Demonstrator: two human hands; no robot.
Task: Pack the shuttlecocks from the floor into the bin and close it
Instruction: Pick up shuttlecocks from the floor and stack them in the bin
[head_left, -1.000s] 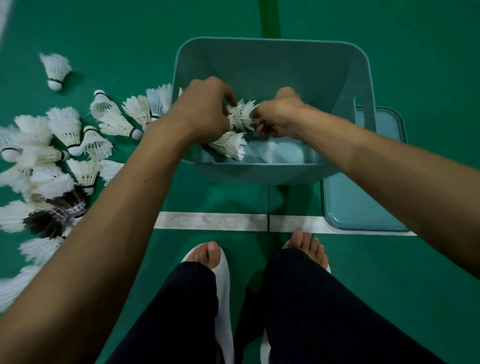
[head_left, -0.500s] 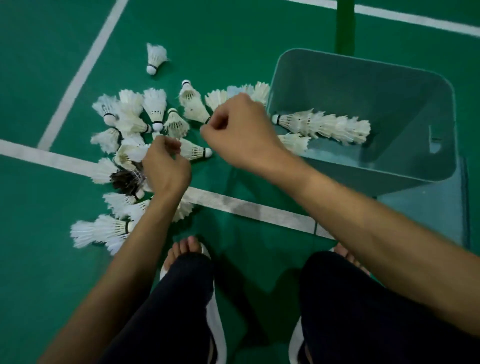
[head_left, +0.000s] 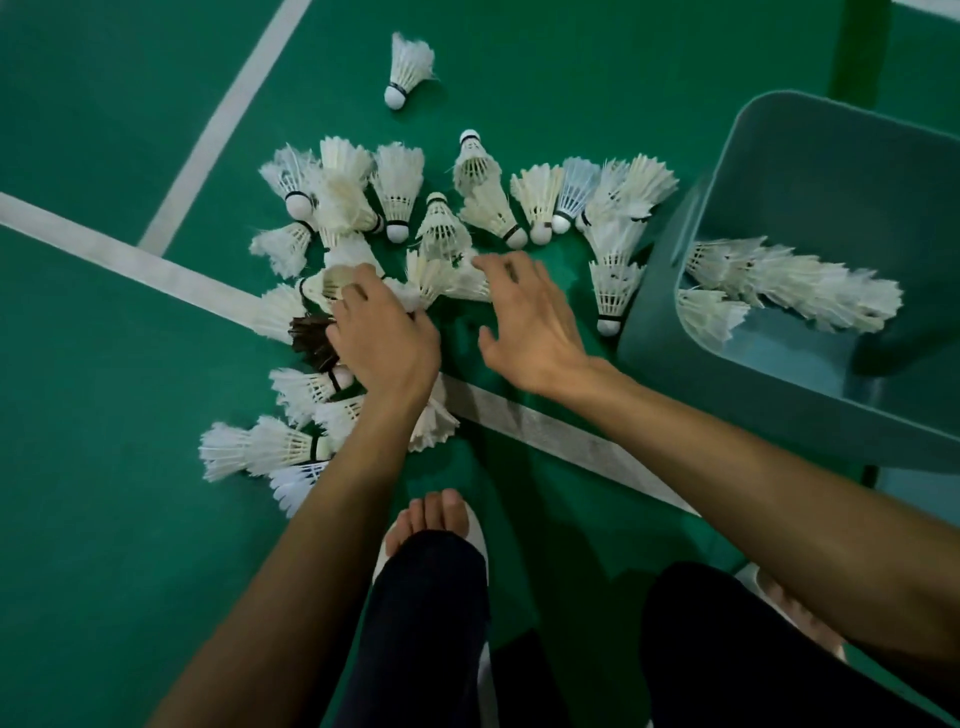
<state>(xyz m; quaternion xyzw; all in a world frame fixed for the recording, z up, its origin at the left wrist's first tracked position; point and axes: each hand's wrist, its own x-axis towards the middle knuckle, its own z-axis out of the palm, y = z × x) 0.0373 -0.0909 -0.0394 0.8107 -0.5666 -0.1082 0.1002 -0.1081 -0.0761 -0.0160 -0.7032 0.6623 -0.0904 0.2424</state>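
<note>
In the head view, your hands have left the bin (head_left: 779, 156) at three o'clock, where a nested stack (head_left: 795, 280) now lies, and are back over the loose shuttlecocks (head_left: 395, 192) on the floor (head_left: 104, 467) at ten o'clock. Your right hand (head_left: 530, 322) reaches with fingers (head_left: 506, 275) apart. Your left hand (head_left: 384, 343) curls into the pile, though I cannot tell if it grips one, so another gathering round begins with most still unpacked.
</note>
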